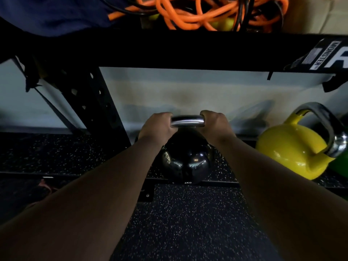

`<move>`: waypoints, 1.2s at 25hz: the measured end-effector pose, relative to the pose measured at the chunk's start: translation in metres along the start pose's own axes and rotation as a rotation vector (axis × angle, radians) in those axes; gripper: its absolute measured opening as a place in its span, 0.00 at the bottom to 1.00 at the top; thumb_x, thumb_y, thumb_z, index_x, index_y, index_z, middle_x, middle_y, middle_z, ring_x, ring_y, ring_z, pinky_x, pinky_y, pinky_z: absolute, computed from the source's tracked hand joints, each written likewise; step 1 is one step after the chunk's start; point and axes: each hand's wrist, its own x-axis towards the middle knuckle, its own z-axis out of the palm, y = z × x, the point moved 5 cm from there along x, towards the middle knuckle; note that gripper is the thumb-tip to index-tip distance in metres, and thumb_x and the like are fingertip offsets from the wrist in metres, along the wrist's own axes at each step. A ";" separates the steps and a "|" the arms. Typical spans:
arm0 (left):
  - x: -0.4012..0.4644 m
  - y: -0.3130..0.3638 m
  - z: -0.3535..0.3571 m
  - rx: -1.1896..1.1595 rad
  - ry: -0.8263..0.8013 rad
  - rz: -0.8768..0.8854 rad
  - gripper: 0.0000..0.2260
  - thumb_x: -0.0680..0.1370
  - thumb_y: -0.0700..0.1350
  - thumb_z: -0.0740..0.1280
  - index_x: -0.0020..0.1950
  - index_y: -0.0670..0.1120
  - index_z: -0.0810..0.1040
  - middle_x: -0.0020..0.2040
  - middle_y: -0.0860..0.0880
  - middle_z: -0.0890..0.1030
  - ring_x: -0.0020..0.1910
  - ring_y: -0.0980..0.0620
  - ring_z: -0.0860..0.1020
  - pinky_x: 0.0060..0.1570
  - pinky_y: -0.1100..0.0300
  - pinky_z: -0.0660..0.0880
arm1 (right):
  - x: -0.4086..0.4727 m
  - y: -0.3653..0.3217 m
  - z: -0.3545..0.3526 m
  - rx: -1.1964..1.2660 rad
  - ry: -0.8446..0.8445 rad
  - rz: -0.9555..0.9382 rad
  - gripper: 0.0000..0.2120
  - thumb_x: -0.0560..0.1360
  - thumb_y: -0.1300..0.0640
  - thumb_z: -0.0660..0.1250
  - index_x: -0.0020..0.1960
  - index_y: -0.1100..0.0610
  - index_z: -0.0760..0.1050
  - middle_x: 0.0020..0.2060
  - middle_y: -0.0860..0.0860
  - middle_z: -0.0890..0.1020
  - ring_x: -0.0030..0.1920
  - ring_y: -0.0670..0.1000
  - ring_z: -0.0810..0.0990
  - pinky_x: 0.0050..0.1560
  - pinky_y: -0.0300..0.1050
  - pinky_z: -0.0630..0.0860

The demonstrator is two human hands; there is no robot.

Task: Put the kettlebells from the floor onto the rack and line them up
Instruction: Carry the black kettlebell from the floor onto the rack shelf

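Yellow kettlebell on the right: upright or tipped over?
Tipped. The yellow kettlebell leans with its handle angled up to the right rather than straight up, resting on the rack's bottom shelf against a green object.

We reach both bare arms forward and down, forearms converging from the lower corners toward the centre; our left hand (156, 125) is closed over the left end of the handle (187, 121), knuckles up, fingers curled over the far side and out of sight; our right hand (216, 123) is closed over the right end in the same way, thumb side turned inward; the two hands sit level, well apart, with bare steel showing between them; both wrists are nearly straight, in line with the forearms; no sleeves show.
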 end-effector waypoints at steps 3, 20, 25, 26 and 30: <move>-0.002 0.002 0.001 0.005 -0.040 -0.016 0.09 0.73 0.48 0.71 0.50 0.47 0.78 0.41 0.46 0.81 0.41 0.43 0.80 0.40 0.54 0.76 | -0.007 -0.003 -0.005 -0.038 -0.042 0.014 0.14 0.75 0.54 0.69 0.58 0.58 0.72 0.52 0.60 0.78 0.53 0.62 0.77 0.50 0.54 0.76; -0.163 0.147 -0.026 0.116 0.062 0.277 0.27 0.69 0.52 0.73 0.66 0.52 0.70 0.64 0.49 0.74 0.69 0.44 0.67 0.73 0.43 0.55 | -0.214 0.050 -0.132 0.031 0.161 -0.102 0.21 0.76 0.52 0.67 0.68 0.52 0.69 0.60 0.58 0.75 0.61 0.61 0.73 0.58 0.59 0.74; -0.313 0.219 -0.026 0.096 -0.138 0.299 0.23 0.71 0.51 0.73 0.64 0.54 0.71 0.61 0.52 0.76 0.62 0.49 0.72 0.64 0.48 0.69 | -0.378 0.080 -0.158 0.060 0.101 -0.116 0.20 0.77 0.50 0.66 0.68 0.52 0.69 0.59 0.57 0.75 0.60 0.61 0.73 0.57 0.59 0.74; -0.352 0.232 -0.023 0.093 -0.181 0.300 0.22 0.71 0.50 0.72 0.63 0.54 0.72 0.60 0.52 0.75 0.60 0.50 0.73 0.61 0.50 0.70 | -0.416 0.086 -0.160 0.063 0.078 -0.118 0.20 0.77 0.50 0.66 0.68 0.52 0.69 0.58 0.57 0.75 0.59 0.61 0.73 0.57 0.60 0.74; -0.494 0.258 -0.002 -0.019 -0.322 0.204 0.15 0.73 0.48 0.71 0.58 0.55 0.73 0.58 0.54 0.75 0.58 0.54 0.73 0.59 0.50 0.71 | -0.549 0.100 -0.150 0.086 -0.045 -0.095 0.19 0.77 0.49 0.64 0.66 0.51 0.69 0.58 0.56 0.75 0.58 0.61 0.74 0.56 0.61 0.75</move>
